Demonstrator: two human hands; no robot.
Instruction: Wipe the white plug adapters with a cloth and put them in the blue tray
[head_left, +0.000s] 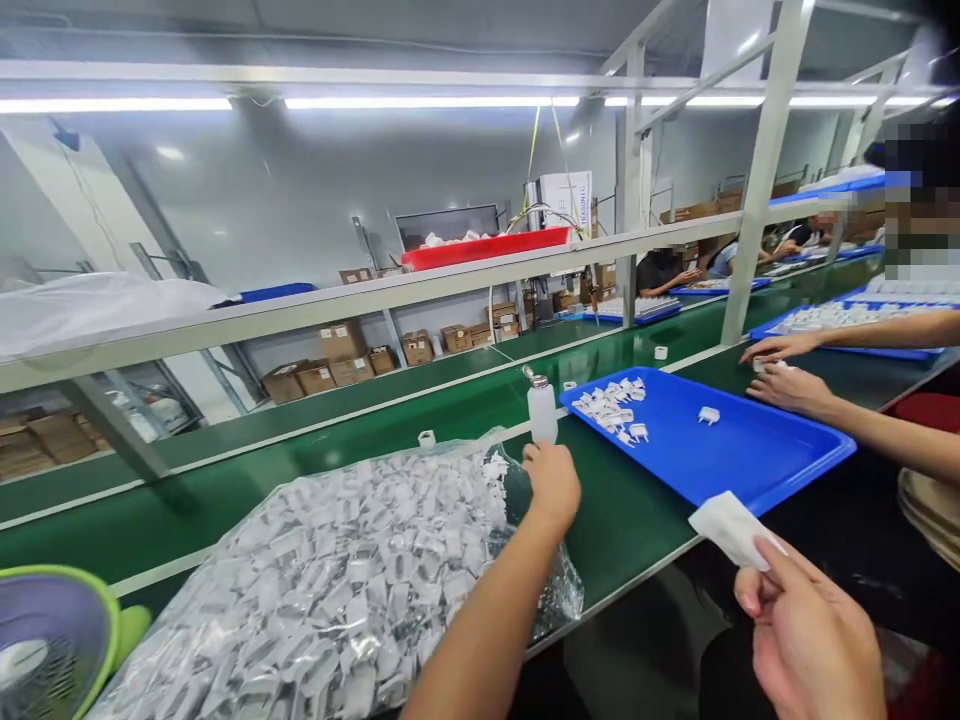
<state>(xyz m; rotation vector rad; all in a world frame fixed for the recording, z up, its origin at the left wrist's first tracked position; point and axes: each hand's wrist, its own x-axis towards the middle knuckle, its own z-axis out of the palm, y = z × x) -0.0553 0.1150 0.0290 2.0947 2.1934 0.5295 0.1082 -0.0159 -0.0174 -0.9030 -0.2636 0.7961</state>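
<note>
My left hand (553,487) reaches forward with its fingers closed at the lower part of a white plastic bottle (541,412) with a metal flip top; the bottle's base is hidden by the hand. In the lower right, my right hand (814,630) pinches a folded white wipe (727,528) between thumb and fingers, above the near edge of a blue tray (690,440). A cluster of white plug pieces (611,405) lies at the tray's left end, with one plug piece (708,415) apart. Left of my left arm spreads a clear bag full of white plastic housings (360,570).
A fan in a green rim (112,640) stands at the lower left. A shelf rail (337,305) with a red tray (487,248) crosses overhead. On the right, a co-worker's hands (787,375) handle a small white part beside another blue tray (900,345).
</note>
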